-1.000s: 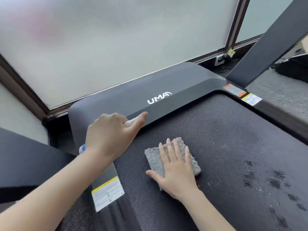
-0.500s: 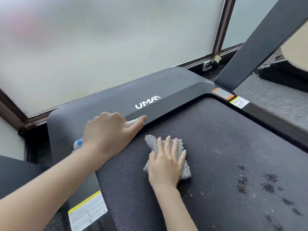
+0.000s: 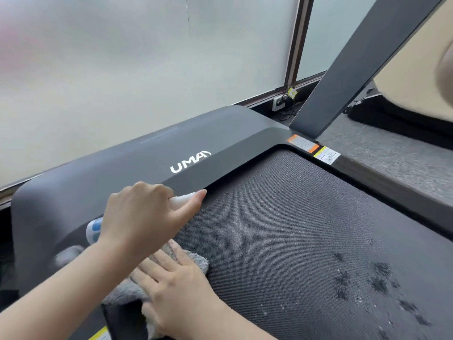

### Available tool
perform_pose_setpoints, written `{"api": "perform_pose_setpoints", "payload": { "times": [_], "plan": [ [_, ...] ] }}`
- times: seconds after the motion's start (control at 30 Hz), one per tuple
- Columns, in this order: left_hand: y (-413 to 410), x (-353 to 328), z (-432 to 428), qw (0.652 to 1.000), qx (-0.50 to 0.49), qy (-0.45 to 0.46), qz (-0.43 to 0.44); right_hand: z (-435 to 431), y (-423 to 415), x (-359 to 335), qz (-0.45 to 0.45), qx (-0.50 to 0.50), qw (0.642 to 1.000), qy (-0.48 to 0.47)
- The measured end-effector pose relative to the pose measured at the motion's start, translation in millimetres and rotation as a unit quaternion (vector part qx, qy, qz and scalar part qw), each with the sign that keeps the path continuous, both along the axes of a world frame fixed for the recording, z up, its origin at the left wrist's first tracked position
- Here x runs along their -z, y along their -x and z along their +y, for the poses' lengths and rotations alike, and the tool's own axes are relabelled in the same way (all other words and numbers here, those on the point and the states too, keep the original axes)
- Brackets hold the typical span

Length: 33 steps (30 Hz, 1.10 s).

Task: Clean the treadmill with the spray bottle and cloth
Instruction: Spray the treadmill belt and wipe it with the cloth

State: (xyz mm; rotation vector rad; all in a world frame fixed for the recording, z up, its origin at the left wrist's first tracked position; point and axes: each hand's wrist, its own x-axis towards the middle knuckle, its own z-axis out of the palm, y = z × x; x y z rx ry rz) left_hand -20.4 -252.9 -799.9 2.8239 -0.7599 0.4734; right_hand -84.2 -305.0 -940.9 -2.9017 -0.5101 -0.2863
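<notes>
spray bottle [image 3: 94,229]: one; it is in the left hand, above the front-left corner of the belt. Its long axis goes from lower left to upper right, and the white nozzle looks toward the right.
left hand [image 3: 144,217]: the fingers are curled round the spray bottle, with the index finger stretched along the nozzle.
cloth [image 3: 196,262]: one, grey and crumpled; it lies on the belt just below the left hand, partly under the right hand.
right hand [image 3: 176,288]: the fingers are straight and close together, pressing the cloth down on the belt.
belt [image 3: 282,229]: one, dark and textured.
wet patches [image 3: 367,283]: a cluster of dark spots with white specks, on the right part of the belt, well apart from the cloth.
deciding relation: the wet patches lie to the right of the cloth, and the right hand is nearer to them than the left hand. I judge the next wipe must go rightward across the belt.
warning labels [image 3: 327,155]: three in view, two at the right front corner and one at the bottom-left edge.
</notes>
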Motion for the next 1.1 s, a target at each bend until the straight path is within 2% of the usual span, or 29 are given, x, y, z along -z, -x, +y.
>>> {"api": "perform_pose_setpoints", "payload": {
  "times": [0.1,0.17,0.27,0.37,0.4,0.47,0.53,0.6,0.67,0.7,0.77,0.9,1.03,1.1],
  "plan": [
    [-10,3,5,1.000,-0.003,0.011,-0.001,-61,-23,-11,0.014,0.034,0.998,0.049],
    [-14,7,6,1.000,-0.001,0.012,0.009,-122,-40,-24,0.045,0.095,0.991,0.081],
    [-18,13,3,1.000,-0.004,0.002,0.022,-216,-58,-40,0.078,0.242,0.956,0.144],
    [-20,18,-2,1.000,0.001,0.005,0.027,-261,-62,-46,0.083,0.299,0.935,0.172],
    [-22,19,-4,1.000,0.002,0.007,0.029,-266,-64,-45,0.081,0.308,0.936,0.153],
    [-23,19,-6,0.999,0.005,0.012,0.033,-269,-67,-46,0.032,0.345,0.936,0.057],
    [-24,17,-8,0.999,0.012,0.016,0.035,-279,-68,-52,-0.066,0.417,0.904,-0.066],
    [-26,14,-9,0.999,0.015,0.026,0.035,-289,-72,-57,-0.127,0.462,0.868,-0.130],
    [-29,13,-10,0.999,0.017,0.032,0.035,-289,-78,-56,-0.071,0.444,0.888,-0.099],
    [-30,12,-10,0.999,0.018,0.032,0.037,-284,-82,-52,-0.007,0.421,0.904,-0.077],
    [-31,13,-11,0.998,0.019,0.030,0.042,-276,-88,-38,0.094,0.391,0.914,-0.056],
    [-30,16,-11,0.999,0.015,0.023,0.047,-276,-90,-31,0.114,0.367,0.921,-0.068],
    [-26,14,-16,0.998,0.011,0.028,0.049,-245,-60,-29,0.115,0.233,0.964,-0.056],
    [-23,15,-19,0.999,0.012,0.021,0.046,-234,-44,-25,0.111,0.197,0.974,-0.029]
  ]
}}
